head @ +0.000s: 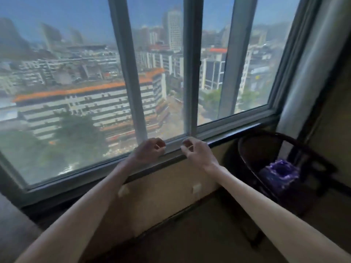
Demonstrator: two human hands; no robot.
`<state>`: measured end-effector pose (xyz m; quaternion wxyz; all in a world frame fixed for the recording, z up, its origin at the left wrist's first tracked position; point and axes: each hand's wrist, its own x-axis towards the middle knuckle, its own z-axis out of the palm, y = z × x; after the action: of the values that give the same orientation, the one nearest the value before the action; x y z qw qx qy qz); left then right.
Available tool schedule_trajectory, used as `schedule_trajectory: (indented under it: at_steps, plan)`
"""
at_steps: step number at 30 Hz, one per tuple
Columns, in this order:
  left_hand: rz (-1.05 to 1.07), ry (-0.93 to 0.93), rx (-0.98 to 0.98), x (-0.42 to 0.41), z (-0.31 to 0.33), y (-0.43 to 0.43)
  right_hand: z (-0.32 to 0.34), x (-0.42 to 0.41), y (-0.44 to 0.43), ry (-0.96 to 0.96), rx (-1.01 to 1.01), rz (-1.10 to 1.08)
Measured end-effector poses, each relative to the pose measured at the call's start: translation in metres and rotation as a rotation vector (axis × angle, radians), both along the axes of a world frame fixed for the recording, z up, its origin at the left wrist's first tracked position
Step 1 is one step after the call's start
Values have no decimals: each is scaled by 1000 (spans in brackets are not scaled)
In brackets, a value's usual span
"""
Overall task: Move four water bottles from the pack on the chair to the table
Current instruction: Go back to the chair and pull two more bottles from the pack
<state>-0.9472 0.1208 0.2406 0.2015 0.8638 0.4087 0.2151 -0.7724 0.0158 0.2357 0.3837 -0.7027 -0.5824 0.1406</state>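
Note:
A purple-wrapped pack of water bottles rests on the seat of a dark round-backed chair at the right, under the window corner. Single bottles cannot be made out in the blur. Both my arms reach forward toward the window sill. My left hand hovers at the sill with fingers loosely curled and nothing in it. My right hand is beside it, fingers apart and empty, well left of the chair. A dark table corner shows at the lower left edge.
A large window with grey frames fills the upper view, with city buildings outside. A dark sill runs below it. A beige wall panel lies under the sill. A pale curtain hangs at the right.

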Motion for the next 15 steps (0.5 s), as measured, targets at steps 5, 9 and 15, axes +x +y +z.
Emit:
schedule_trajectory:
  at_steps: [5,9,15]
  plan:
    - [-250,-20,-42,181,-14,25,-11,153,-22,17,-46,-292]
    - [-428,2,-66,313,-20,7,-15,267,-65,26,-54,-522]
    - [-528,76,-124,467,-58,-26,-49,403,-117,67,-134,-703]
